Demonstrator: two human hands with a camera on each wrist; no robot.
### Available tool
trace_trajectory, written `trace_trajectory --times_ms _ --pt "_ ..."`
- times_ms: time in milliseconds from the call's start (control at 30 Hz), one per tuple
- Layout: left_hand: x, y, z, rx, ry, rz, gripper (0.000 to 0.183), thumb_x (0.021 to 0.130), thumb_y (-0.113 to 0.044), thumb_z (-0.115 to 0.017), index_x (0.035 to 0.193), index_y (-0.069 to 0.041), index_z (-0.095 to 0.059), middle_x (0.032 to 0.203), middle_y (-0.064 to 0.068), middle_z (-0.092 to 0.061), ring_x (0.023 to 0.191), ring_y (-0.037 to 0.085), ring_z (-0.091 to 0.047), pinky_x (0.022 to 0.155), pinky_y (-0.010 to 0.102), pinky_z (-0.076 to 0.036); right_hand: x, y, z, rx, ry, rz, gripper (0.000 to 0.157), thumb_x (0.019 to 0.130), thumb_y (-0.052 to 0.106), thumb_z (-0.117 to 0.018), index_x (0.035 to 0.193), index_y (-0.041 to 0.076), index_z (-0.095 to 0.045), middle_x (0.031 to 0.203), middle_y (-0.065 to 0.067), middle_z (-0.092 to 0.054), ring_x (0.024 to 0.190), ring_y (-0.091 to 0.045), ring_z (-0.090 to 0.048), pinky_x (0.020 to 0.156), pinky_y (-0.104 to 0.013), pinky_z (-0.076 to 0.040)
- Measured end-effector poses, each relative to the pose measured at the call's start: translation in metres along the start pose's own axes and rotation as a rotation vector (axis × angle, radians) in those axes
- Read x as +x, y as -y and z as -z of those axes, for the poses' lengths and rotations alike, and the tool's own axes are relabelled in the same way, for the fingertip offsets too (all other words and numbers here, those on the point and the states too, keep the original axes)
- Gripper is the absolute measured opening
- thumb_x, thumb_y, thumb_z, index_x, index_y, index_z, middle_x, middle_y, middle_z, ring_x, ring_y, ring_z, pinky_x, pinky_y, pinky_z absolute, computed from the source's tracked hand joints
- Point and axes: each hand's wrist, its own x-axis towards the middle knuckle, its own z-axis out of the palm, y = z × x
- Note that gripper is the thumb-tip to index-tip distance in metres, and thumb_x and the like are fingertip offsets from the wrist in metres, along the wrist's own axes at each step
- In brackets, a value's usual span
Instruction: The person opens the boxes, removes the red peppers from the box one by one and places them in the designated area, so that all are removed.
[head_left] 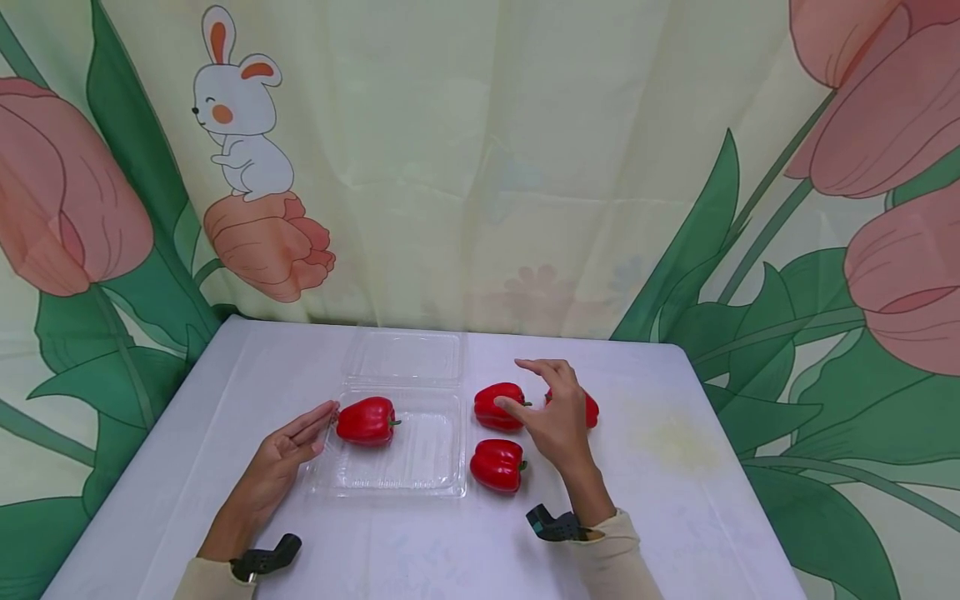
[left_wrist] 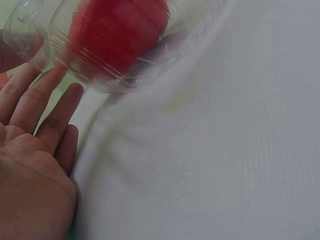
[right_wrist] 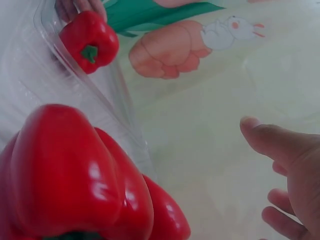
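Observation:
A clear plastic clamshell box lies with its lid folded back. One red bell pepper sits in its left part, stem to the right. My left hand has its fingers extended, the tips touching the box's left edge. Right of the box are three more red bell peppers: a near one, a far one and a right one partly hidden by my right hand. That hand hovers over them, thumb and fingers spread apart, holding nothing. Large red peppers fill the right wrist view's lower left.
A white cloth covers the table. Behind it hangs a curtain printed with tulips and a rabbit. Each wrist carries a black camera mount, one on the left wrist and one on the right wrist.

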Motion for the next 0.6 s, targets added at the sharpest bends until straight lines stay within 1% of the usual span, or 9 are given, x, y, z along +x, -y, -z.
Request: trace_trajectory --times_ms 167,267,400,600 --pt "0.000 0.000 0.000 0.005 -0.007 0.006 0.064 0.109 -0.011 -0.059 0.166 -0.005 -0.032 0.170 -0.003 -0.043 0.138 -0.017 -0.050 0.107 0.009 -0.046 -0.002 0.008 -0.008 0.000 0.014 -0.006 0.066 0.075 0.027 -0.098 0.135 0.024 -0.072 0.136 -0.005 -0.064 0.127 -0.026 -0.061 0.091 -0.054 -0.065" --pt "0.000 0.000 0.000 0.007 -0.008 0.009 0.064 0.109 -0.011 -0.059 0.166 -0.005 -0.032 0.171 -0.002 -0.042 0.138 -0.017 -0.050 0.107 0.009 -0.045 -0.003 0.011 -0.012 0.019 0.024 -0.007 0.067 0.074 0.026 -0.099 0.135 0.025 -0.072 0.136 -0.005 -0.064 0.127 -0.026 -0.061 0.091 -0.054 -0.065" --pt "0.001 0.000 -0.001 0.005 -0.010 0.011 0.064 0.109 -0.011 -0.059 0.166 -0.005 -0.032 0.171 -0.001 -0.041 0.138 -0.017 -0.050 0.107 0.009 -0.045 -0.003 0.014 -0.016 0.050 0.033 -0.004 0.068 0.073 0.025 -0.099 0.135 0.026 -0.072 0.135 -0.005 -0.064 0.127 -0.026 -0.061 0.091 -0.056 -0.064" --pt "0.001 0.000 -0.001 0.006 -0.013 0.014 0.064 0.108 -0.011 -0.060 0.166 -0.006 -0.033 0.171 -0.001 -0.041 0.137 -0.017 -0.050 0.107 0.009 -0.045 -0.003 0.018 -0.023 0.055 0.040 -0.003 0.068 0.072 0.025 -0.100 0.135 0.028 -0.072 0.135 -0.005 -0.064 0.127 -0.026 -0.061 0.092 -0.056 -0.064"
